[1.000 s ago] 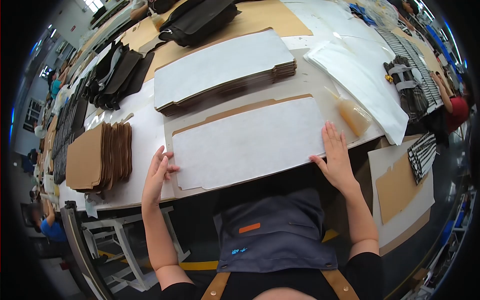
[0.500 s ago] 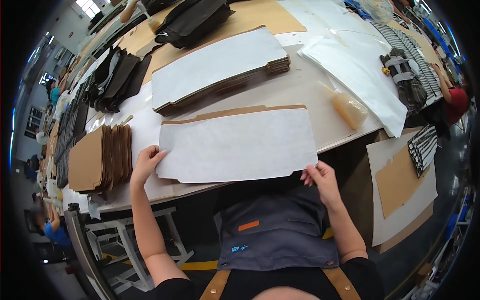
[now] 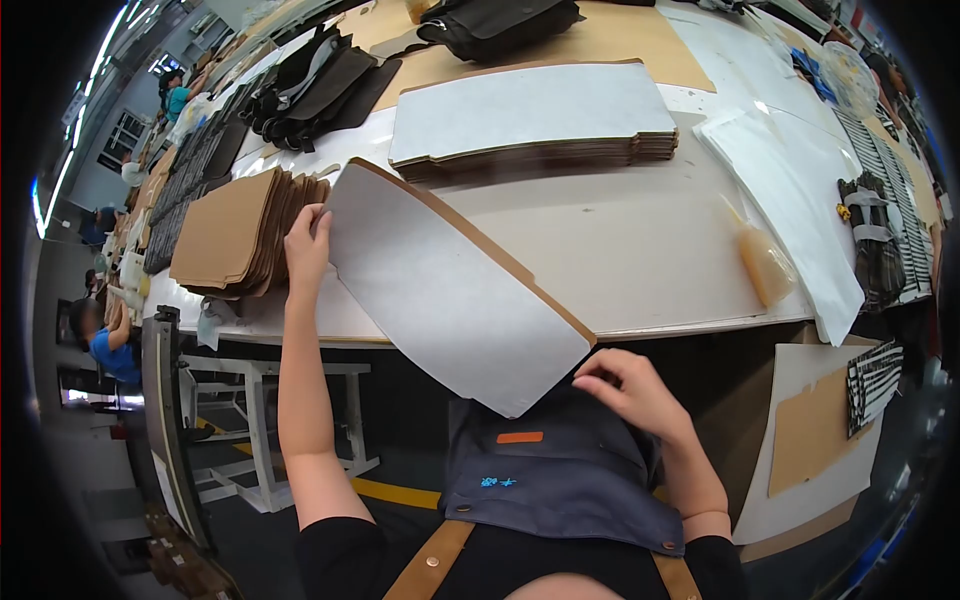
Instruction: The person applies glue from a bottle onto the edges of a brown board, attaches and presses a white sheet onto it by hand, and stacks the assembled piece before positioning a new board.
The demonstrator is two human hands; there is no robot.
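My left hand point(image 3: 308, 245) is closed on the upper left end of a white-faced panel point(image 3: 455, 290) with a brown strip along one long edge. The panel slants from upper left to lower right, its lower end overhanging the table edge above my apron. Just off that lower end is my right hand point(image 3: 635, 395), fingers loosely curled, thumb apart, nothing visible in it. Beside my left hand stands a stack of brown boards point(image 3: 225, 230). Farther back lies a pile of similar white-topped panels point(image 3: 530, 110).
White sheets point(image 3: 780, 200) and a bottle of amber liquid point(image 3: 765, 265) lie on the right of the table point(image 3: 640, 240). Dark fabric pieces point(image 3: 320, 90) and a black bag point(image 3: 495, 25) are at the back. Below right, boards point(image 3: 800, 470) lean. Other people work at far left.
The panel has tilted from level to slanting, its left end raised and right end lowered. My right hand has come off its corner. The view has shifted left.
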